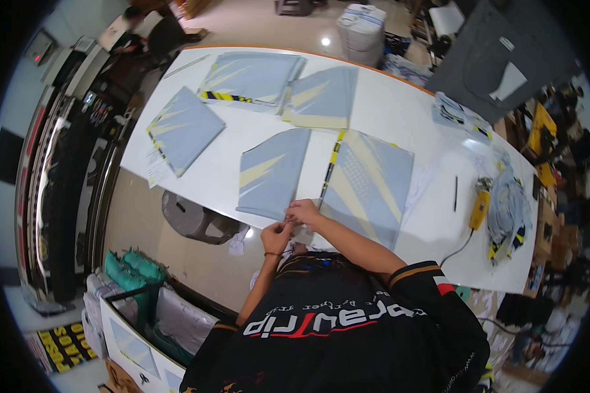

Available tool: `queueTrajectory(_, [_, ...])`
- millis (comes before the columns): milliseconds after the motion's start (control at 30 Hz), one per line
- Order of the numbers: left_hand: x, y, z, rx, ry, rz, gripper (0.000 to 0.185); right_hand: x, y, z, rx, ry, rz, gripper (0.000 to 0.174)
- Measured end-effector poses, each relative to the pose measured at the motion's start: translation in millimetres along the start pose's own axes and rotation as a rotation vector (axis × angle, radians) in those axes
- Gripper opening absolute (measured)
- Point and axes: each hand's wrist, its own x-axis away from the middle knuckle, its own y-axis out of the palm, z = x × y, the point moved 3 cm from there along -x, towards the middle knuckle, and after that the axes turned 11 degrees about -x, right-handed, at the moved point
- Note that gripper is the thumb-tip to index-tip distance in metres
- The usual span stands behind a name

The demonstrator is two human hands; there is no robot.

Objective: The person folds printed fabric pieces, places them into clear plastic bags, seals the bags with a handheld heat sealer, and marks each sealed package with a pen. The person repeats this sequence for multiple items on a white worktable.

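Note:
My left hand point(276, 238), with a dark band at the wrist, meets my right hand point(302, 214) at the table's near edge. The fingertips of both are pinched together at the near corner of a grey fabric panel stack point(274, 169) with pale yellow streaks. My fingers hide most of what is between them. Right of my hands lies a larger grey fabric panel point(366, 182) with yellow bands and a black-and-yellow striped edge. My right forearm passes over its near part.
More cut panels point(246, 78) lie farther back on the white table point(388, 110). A yellow corded power tool point(479, 210), a dark pen-like stick point(456, 194) and a crumpled fabric heap point(507, 206) are at the right. A grey plastic stool point(196, 221) stands under the near left edge.

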Motion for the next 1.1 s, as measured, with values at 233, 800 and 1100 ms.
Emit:
queueTrajectory(233, [-18.0,3.3,-31.1,1.315,-0.51,0.012,0.066,42.1,8.2,-10.4,-0.355,-0.123,-0.22,0.02])
queueTrajectory(800, [-43.8,-29.5,240.7,0.921,0.129,-0.248,0.027,204.7,-95.0,-235.6,-0.172,-0.91,0.173,0.025])
queueTrajectory(1100, [13.6,67.3,261.2,0.825,0.186,-0.454,0.034,293.3,-198.1,-185.3,0.167,-0.948,0.296,0.025])
